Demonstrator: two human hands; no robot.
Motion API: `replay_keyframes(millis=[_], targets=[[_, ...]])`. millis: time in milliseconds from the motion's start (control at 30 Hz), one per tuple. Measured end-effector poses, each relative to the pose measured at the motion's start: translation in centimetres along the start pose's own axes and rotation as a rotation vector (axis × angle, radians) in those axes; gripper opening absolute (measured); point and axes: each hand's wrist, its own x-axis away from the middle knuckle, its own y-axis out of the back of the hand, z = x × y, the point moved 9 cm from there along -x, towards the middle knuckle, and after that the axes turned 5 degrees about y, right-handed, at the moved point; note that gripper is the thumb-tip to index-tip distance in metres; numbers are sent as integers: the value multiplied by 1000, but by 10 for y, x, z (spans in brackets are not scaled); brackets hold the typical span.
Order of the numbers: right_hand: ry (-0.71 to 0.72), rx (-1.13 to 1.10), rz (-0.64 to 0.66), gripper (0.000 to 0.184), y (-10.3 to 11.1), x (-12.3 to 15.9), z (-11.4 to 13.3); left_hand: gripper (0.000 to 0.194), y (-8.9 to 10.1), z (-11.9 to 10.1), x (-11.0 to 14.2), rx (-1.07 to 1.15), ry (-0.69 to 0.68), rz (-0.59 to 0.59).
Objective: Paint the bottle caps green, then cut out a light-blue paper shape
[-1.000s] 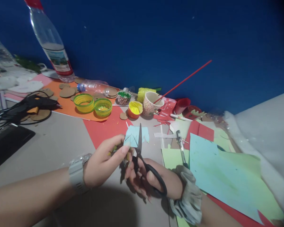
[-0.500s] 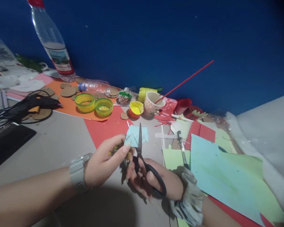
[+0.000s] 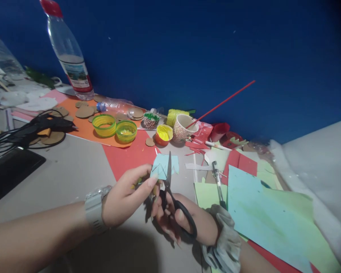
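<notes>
A small light-blue piece of paper [image 3: 161,161] with pencil zigzag lines is pinched between the thumb and fingers of my left hand [image 3: 130,195]. Its right part has a jagged lower edge. Black-handled scissors [image 3: 184,220] are in my right hand [image 3: 173,218], with my thumb through one loop. The blades point away from me and stand apart at the paper, one rising in front of it. Some of my right fingers are hidden under the scissors and my left hand.
Yellow-green rings [image 3: 104,126], a paper cup [image 3: 182,129] with a red stick [image 3: 224,101], and a tall bottle [image 3: 75,72] stand along the blue wall. A glue gun [image 3: 53,123] lies left. Right are a pen [image 3: 218,182] and a blue sheet [image 3: 252,204].
The whole view has shifted slightly. My hands, the paper and the scissors keep nearly the same positions relative to each other.
</notes>
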Motion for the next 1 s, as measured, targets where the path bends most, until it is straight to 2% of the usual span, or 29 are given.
replay_keyframes(millis=[367,633,833,1000], targets=[[12,-18,-29,61,2,0,-3,31,2,0,2,-27,-7,-12],[-20,-59,-40,62,10,0,-26,34,2,-3,1,-31,1,-26],[28,-11,-49,60,5,0,-6,33,2,-2,2,-20,-8,-29],[26,26,-61,61,4,-2,-2,33,2,-4,0,-49,-27,-40]])
